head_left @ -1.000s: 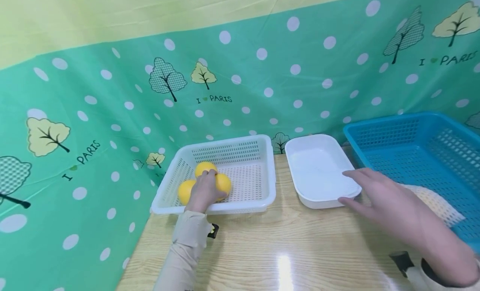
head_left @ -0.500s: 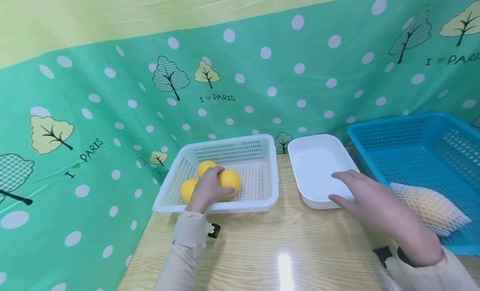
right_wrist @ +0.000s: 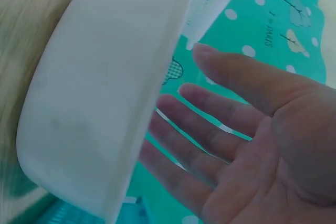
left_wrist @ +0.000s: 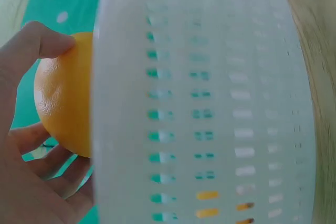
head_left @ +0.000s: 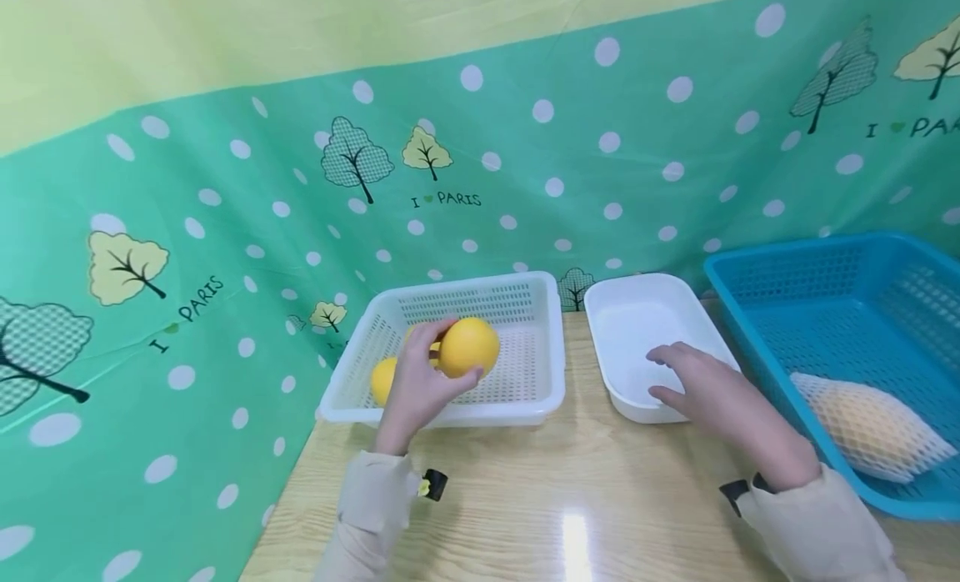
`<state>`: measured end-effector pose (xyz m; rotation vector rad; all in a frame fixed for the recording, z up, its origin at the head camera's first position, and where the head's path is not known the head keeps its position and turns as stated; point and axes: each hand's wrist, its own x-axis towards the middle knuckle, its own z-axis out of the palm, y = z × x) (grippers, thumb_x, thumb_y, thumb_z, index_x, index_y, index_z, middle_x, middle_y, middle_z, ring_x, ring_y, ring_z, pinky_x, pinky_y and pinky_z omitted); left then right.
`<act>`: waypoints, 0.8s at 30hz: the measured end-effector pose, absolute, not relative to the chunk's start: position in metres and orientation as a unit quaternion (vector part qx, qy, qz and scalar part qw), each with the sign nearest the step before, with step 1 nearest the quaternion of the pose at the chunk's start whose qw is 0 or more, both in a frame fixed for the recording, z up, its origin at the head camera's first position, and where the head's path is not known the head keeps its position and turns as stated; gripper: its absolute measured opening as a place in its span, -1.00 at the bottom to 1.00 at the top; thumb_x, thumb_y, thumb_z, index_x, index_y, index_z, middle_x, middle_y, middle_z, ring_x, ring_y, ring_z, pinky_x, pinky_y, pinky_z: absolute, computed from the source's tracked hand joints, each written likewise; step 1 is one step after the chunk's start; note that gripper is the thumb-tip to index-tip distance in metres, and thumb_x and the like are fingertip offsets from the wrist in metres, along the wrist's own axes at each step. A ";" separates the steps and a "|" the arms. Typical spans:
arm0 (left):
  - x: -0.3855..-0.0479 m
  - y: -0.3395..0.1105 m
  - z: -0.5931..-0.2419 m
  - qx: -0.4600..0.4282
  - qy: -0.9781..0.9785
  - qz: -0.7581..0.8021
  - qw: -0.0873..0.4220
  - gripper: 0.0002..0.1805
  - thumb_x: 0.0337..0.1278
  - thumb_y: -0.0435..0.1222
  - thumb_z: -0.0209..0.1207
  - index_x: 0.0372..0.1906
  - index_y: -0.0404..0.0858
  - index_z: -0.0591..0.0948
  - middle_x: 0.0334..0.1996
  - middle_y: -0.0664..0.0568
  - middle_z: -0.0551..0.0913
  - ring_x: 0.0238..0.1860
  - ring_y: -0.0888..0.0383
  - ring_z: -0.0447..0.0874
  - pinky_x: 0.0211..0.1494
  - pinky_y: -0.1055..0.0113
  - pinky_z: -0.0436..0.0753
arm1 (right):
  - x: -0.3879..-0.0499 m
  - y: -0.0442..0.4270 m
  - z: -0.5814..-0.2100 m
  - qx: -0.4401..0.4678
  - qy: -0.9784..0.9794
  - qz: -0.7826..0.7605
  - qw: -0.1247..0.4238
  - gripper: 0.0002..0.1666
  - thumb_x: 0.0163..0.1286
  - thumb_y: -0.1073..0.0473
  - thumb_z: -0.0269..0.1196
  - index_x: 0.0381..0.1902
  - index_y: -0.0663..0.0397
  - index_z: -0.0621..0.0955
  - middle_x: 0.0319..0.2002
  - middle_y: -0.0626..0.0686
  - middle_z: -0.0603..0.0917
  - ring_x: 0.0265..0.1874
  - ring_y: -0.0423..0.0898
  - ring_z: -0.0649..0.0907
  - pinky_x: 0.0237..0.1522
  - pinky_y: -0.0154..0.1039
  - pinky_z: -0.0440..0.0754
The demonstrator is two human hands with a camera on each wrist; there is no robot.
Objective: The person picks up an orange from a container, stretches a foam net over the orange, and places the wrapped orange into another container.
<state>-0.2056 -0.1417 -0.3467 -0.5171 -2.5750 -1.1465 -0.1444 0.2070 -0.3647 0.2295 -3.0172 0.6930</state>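
Observation:
My left hand (head_left: pixel 417 385) holds an orange (head_left: pixel 471 347), thumb and fingers curled round it, above the white slotted basket (head_left: pixel 498 412). In the left wrist view the basket's wall hides part of this orange (left_wrist: pixel 62 95). Behind and beside the hand, other oranges (head_left: pixel 382 380) lie in the basket's left side, partly covered. My right hand (head_left: pixel 716 398) hovers over the near right rim of a white tub (head_left: pixel 637 336), fingers spread and relaxed, holding nothing. In the right wrist view its palm (right_wrist: pixel 252 182) faces the camera beside the tub's outer wall (right_wrist: pixel 100 93).
A blue slotted basket (head_left: pixel 832 315) stands right of the tub, with a pale rounded thing in a white foam net (head_left: pixel 873 423) inside. All stand on a wooden table (head_left: pixel 525 499). A green dotted cloth (head_left: pixel 510 173) hangs behind and to the left.
My left hand has lifted the orange up from the others and slightly right. My right hand has drawn left, away from the blue basket, to the tub's rim, uncovering the netted thing.

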 end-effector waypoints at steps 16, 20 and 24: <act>-0.146 -0.118 -0.327 -0.314 -0.857 -0.378 0.151 -0.19 -0.26 -0.18 0.54 0.26 0.04 0.50 0.15 0.21 0.51 0.08 0.22 0.46 0.06 0.26 0.61 | -0.168 0.203 -0.388 0.064 -0.967 0.246 -0.003 -0.34 0.15 0.19 0.49 0.19 0.31 0.55 0.13 0.37 0.60 0.14 0.33 0.56 0.13 0.24 0.57; -0.136 -0.113 -0.322 -0.349 -0.850 -0.375 0.119 -0.18 -0.26 -0.19 0.54 0.28 0.03 0.49 0.17 0.19 0.51 0.13 0.20 0.47 0.12 0.17 0.62 | -0.172 0.204 -0.391 0.067 -0.966 0.249 0.003 -0.43 0.15 0.20 0.49 0.10 0.29 0.61 0.05 0.34 0.65 0.07 0.28 0.60 0.10 0.21 0.60; -0.127 -0.104 -0.323 -0.390 -0.843 -0.362 0.082 -0.17 -0.26 -0.20 0.54 0.29 -0.01 0.48 0.17 0.17 0.50 0.17 0.21 0.49 0.19 0.18 0.63 | -0.175 0.204 -0.394 0.064 -0.965 0.255 0.019 -0.56 0.17 0.23 0.47 0.01 0.24 0.67 0.00 0.31 0.67 0.03 0.26 0.62 0.07 0.20 0.62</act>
